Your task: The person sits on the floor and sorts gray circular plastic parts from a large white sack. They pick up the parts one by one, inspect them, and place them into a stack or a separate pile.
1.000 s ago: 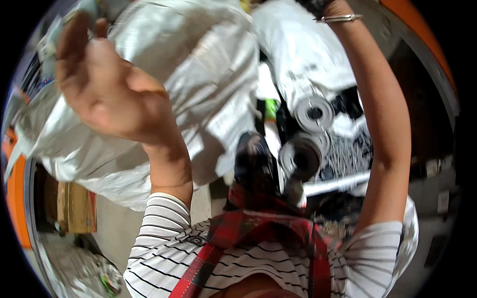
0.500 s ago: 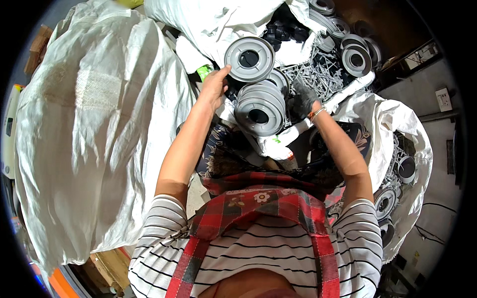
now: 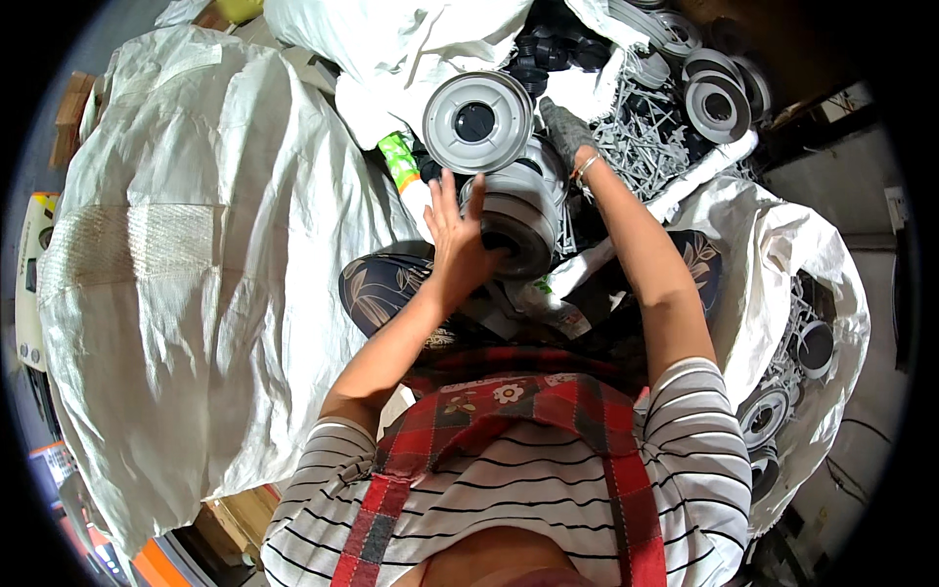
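My bare left hand (image 3: pixel 458 233) is open, its fingers spread over the near side of a stack of grey plastic discs (image 3: pixel 523 210) with round centre holes. One disc's dark hole lies beside my thumb. Just beyond the fingertips a wide grey ringed disc (image 3: pixel 477 122) lies face up, its dark centre showing. My right hand (image 3: pixel 569 135), in a dark grey glove, reaches to the right of that disc with fingers stretched out. Its fingertips are close to black plastic pieces (image 3: pixel 528 73) and a white sack fold, and nothing shows in it.
Thin grey plastic pins (image 3: pixel 641 142) are heaped to the right of my glove. More grey discs (image 3: pixel 717 106) lie at the far right. A large white woven sack (image 3: pixel 147 293) fills the left, and an open white sack (image 3: pixel 836 284) with discs and pins stands at the right.
My left hand has left the upper disc's edge and come down and right onto the stack. My right hand has moved away from me, from beside the stack toward the black pieces.
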### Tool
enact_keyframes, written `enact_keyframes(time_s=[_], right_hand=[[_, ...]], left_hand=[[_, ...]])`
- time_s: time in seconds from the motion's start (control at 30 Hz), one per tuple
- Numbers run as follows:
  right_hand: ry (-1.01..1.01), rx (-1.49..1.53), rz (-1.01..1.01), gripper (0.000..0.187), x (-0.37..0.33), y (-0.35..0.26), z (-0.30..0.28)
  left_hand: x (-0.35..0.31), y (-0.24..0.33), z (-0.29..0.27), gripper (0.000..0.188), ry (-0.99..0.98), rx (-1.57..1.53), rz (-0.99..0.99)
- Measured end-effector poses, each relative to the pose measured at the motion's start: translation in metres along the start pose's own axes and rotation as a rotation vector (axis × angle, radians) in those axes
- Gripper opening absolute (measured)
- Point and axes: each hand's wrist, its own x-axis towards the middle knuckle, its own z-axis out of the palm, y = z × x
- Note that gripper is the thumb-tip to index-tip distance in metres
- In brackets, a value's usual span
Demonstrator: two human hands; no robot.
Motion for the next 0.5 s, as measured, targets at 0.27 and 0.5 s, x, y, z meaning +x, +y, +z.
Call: enact_keyframes(time_s=[0.27,0.5], right_hand=[[-0.418,-0.039,0.254,0.047,0.011,-0.065,0.004],[-0.367,0.01,0.293,0.045,0.01,-0.058,0.006]], left_hand=[[0.028,-0.038,-0.006,0.116,-0.243,0.1,0.002],[0.034,-0.064,0.011,0.111,-0.243,-0.338,0.158]])
